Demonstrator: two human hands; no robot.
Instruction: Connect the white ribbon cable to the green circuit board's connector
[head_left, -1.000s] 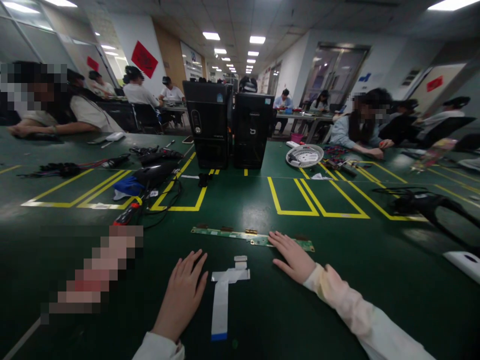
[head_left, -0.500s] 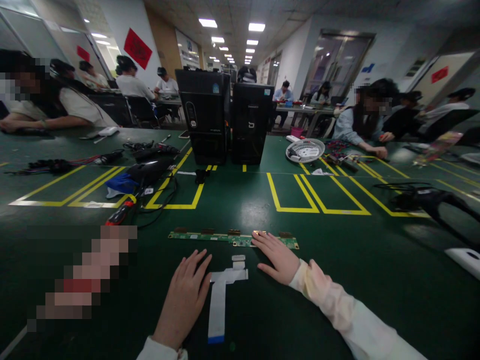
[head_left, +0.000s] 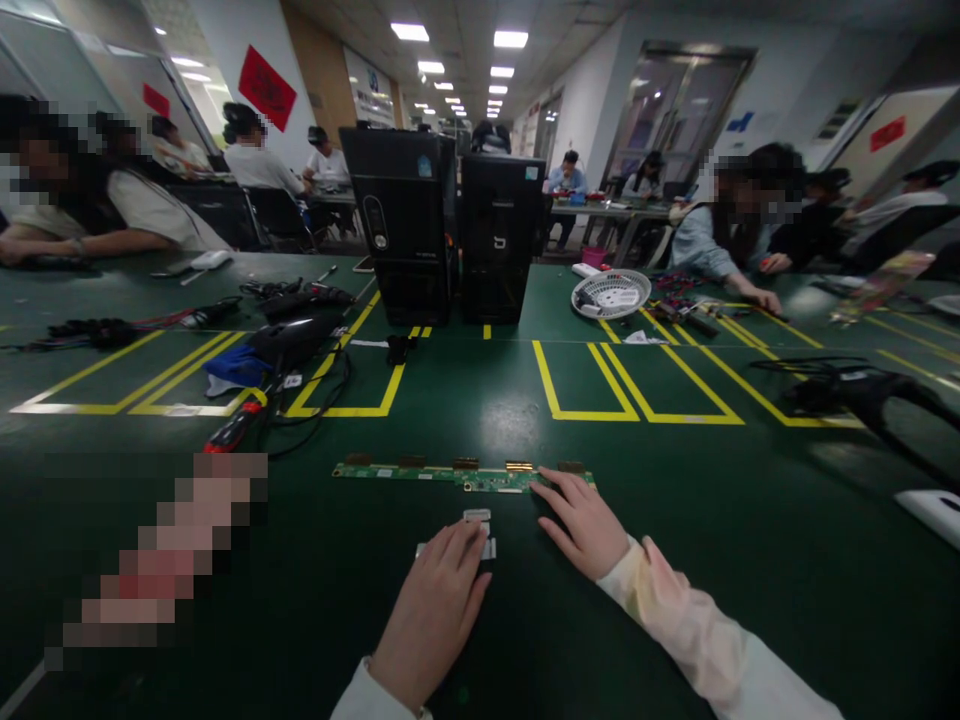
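Observation:
A long narrow green circuit board (head_left: 420, 472) lies flat on the green table (head_left: 675, 560) in front of me. My right hand (head_left: 583, 522) rests open just below the board's right end, fingertips touching its edge. My left hand (head_left: 435, 605) lies flat, fingers stretched, on top of a white flat ribbon cable (head_left: 480, 518). Only the cable's upper connector end shows past my fingertips, just under the board's middle.
Two black computer towers (head_left: 457, 230) stand at mid table behind yellow tape boxes. A red-handled tool (head_left: 236, 432), black cables and a blue cloth lie to the left. A white fan guard (head_left: 609, 295) sits at the right. Several people work at the surrounding tables.
My left hand slid right and now covers the ribbon cable, which lay bare beside it before. My right hand shifted slightly right along the board's edge.

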